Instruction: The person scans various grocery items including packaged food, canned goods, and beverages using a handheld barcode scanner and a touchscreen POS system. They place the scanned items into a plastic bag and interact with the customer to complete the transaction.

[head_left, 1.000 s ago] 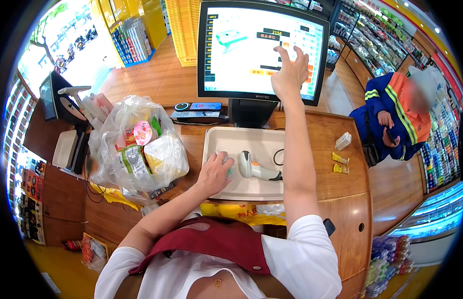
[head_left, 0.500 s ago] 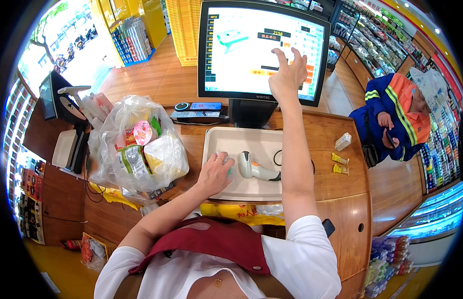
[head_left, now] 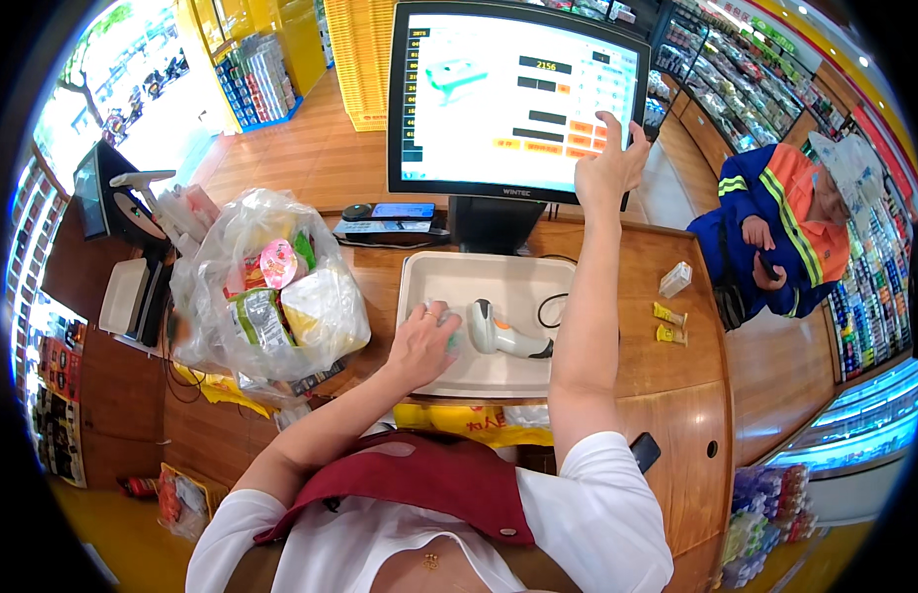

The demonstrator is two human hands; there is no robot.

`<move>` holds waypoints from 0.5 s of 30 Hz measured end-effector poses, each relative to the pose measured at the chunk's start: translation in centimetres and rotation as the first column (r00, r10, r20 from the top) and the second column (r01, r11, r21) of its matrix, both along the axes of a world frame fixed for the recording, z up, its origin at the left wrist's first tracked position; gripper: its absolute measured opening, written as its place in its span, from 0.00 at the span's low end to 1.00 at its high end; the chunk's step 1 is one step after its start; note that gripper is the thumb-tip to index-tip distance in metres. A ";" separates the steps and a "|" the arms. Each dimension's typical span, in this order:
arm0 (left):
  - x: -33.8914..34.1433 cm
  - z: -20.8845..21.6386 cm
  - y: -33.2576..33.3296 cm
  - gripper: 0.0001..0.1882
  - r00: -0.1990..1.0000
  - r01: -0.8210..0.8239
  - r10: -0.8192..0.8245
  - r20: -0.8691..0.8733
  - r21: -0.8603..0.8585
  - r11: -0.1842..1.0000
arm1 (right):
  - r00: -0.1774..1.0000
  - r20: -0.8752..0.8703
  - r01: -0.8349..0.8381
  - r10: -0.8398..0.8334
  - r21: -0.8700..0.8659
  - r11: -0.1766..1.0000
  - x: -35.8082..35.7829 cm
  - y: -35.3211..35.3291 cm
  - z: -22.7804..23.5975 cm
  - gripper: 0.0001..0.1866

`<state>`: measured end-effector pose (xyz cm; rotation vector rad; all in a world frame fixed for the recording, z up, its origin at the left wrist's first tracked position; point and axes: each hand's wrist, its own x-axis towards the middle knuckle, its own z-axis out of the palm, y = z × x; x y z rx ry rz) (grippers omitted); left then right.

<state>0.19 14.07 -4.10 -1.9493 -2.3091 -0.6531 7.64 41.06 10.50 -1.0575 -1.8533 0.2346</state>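
Note:
My right hand is raised in front of the lower right part of a touch-screen monitor, its fingers spread and holding nothing. Whether a fingertip touches the glass I cannot tell. Over the left side of a beige tray, my left hand curls round a small, clear and greenish thing; its kind is mostly hidden by the fingers. A white and grey handheld barcode scanner lies in the tray just right of that hand, with its black cable beside it.
Left of the tray stands a full clear plastic bag of packaged goods. A phone lies behind it. Two yellow packets and a small clear box sit on the right counter, near another dark phone. Beyond, a person in blue and orange holds something dark.
My right hand has moved right and slightly down across the screen. Orange buttons show where it was. My left hand keeps its place in the tray.

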 end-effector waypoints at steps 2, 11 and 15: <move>0.0 -0.1 0.0 0.18 1.000 -0.001 0.001 -0.006 0.007 1.000 | 1.000 -0.019 -0.005 0.005 0.000 1.000 0.4 0.5 0.2 0.32; 0.0 0.0 0.1 0.18 1.000 -0.011 0.011 -0.001 -0.013 1.000 | 0.997 0.049 0.056 -0.059 0.063 0.996 -0.7 0.7 0.8 0.33; 0.1 0.0 -0.1 0.19 1.000 -0.014 0.014 0.018 0.014 1.000 | 0.996 0.058 0.069 -0.074 0.082 0.994 -1.1 1.2 0.7 0.34</move>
